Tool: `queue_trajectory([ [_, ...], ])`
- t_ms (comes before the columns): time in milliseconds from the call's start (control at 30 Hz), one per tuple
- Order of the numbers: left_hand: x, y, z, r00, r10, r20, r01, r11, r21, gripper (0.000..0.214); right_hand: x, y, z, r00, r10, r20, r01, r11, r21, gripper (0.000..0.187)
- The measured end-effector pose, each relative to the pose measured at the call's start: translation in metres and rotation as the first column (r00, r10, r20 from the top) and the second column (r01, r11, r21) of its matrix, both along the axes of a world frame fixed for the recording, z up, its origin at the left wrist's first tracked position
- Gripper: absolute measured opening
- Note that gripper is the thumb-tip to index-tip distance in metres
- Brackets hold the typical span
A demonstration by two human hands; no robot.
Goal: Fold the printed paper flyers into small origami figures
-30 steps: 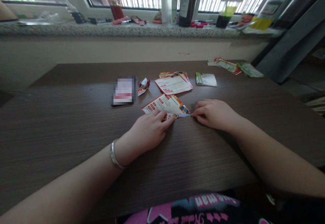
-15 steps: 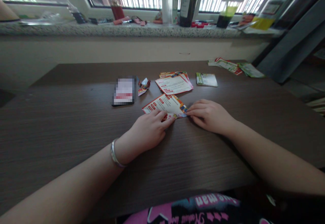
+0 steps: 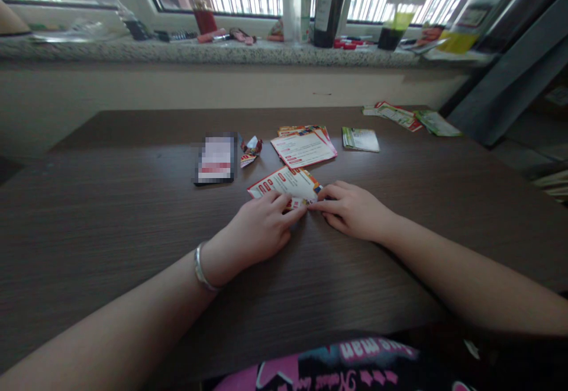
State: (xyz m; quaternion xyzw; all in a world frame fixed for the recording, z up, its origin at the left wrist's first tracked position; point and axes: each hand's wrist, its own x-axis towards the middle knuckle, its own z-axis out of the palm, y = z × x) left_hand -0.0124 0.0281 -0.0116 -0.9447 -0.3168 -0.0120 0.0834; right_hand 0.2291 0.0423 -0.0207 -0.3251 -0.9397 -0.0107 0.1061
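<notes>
A red, white and orange leaflet (image 3: 284, 184) lies folded on the dark wooden table (image 3: 110, 213). My left hand (image 3: 260, 231), with a silver bracelet at the wrist, presses its fingertips on the leaflet's near edge. My right hand (image 3: 352, 210) lies with fingers together on the leaflet's right end, covering that corner. The fingertips of both hands almost meet at the near edge. Each hand is pressing the paper flat against the table.
Behind the leaflet lie a stack of similar leaflets (image 3: 304, 145), a crumpled scrap (image 3: 251, 150), a blurred-out dark card (image 3: 216, 158) and a green-edged card pile (image 3: 360, 139). More papers (image 3: 399, 115) sit at the far right. The stone windowsill (image 3: 222, 51) holds bottles and clutter.
My right hand has slid left along the leaflet's near edge, from its right corner towards my left hand. The left hand has stayed put.
</notes>
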Motion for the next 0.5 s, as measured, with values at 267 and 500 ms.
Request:
queue_trajectory([
  [267,0.001,-0.003,0.002,1.000,0.017,0.006,-0.017,1.000,0.023,0.047,-0.006,-0.004,0.006,0.998,-0.023,0.057,0.022,1.000,0.020,0.032],
  [500,-0.008,0.008,-0.003,0.997,-0.038,0.070,0.041,0.998,-0.043,0.048,-0.012,-0.006,0.009,0.997,0.004,0.072,-0.007,0.999,0.040,0.025],
])
